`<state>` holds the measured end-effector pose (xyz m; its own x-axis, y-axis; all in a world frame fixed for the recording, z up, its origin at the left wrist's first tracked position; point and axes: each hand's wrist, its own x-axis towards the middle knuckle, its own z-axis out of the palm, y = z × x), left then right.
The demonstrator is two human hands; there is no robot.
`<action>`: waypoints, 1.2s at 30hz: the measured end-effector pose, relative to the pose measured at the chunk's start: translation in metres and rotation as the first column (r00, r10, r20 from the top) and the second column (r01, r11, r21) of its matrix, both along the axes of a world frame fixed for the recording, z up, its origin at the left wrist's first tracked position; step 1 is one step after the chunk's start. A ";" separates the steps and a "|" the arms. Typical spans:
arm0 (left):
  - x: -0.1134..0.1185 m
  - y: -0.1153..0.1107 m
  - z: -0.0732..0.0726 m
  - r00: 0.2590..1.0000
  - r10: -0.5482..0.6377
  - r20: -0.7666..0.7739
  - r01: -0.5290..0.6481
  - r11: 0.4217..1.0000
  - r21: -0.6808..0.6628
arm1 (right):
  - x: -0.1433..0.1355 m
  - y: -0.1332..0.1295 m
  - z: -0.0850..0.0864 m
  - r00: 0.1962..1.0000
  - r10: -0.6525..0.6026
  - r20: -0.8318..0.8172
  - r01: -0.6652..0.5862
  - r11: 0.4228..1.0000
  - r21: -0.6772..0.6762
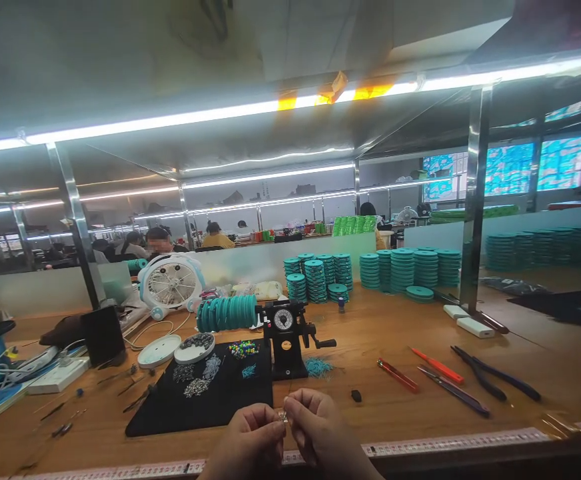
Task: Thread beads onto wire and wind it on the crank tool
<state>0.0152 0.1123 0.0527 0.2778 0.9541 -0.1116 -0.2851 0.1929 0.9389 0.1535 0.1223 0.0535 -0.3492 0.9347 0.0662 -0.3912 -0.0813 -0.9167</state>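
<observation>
Close to the table's front edge, my left hand (255, 437) and my right hand (320, 430) meet with their fingertips pinched together. A tiny light-coloured piece shows between them, too small to name. Just beyond my hands lies a black mat (185, 403) with small piles of metal parts (198, 387), multicoloured beads (243, 349) and short blue pieces (249, 371). A black hand-cranked winder (289, 360) with a round dial stands behind them, bearing a row of teal spools (228, 313). Short blue strands (319, 367) lie at its base.
On the right lie a red-handled tool (397, 375), an orange screwdriver (438, 365), tweezers (454, 391) and dark pliers (495, 373). Teal spools (403, 270) are stacked at the back. A fan (171, 283) stands left. A measuring tape (450, 441) runs along the front edge.
</observation>
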 end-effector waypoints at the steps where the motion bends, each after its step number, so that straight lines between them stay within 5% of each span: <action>1: 0.000 -0.001 0.001 0.999 0.004 -0.031 -0.004 1.000 0.017 | -0.001 0.000 -0.001 1.000 0.005 -0.012 -0.005 1.000 -0.003; 8: -0.004 -0.007 0.010 0.969 0.038 -0.245 -0.004 0.991 0.136 | -0.004 0.001 -0.006 0.999 0.021 -0.038 -0.020 1.000 0.007; 19: -0.006 -0.009 0.012 0.920 0.062 -0.388 0.021 0.978 0.207 | 0.006 -0.003 -0.006 0.981 0.014 0.192 -0.024 0.998 0.052; 29: -0.001 -0.012 0.018 0.940 0.067 -0.336 -0.004 0.983 0.182 | 0.001 -0.003 -0.004 0.996 -0.044 -0.082 0.038 0.997 -0.071; 36: -0.003 -0.027 0.026 0.907 0.109 -0.406 0.009 0.961 0.276 | 0.000 -0.016 -0.002 0.998 -0.058 -0.011 0.059 0.993 0.102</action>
<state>0.0126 0.0853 0.0787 0.2135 0.9755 0.0536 0.1376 -0.0843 0.9869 0.1532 0.1060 0.0513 -0.2933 0.9417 0.1648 -0.4002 0.0357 -0.9157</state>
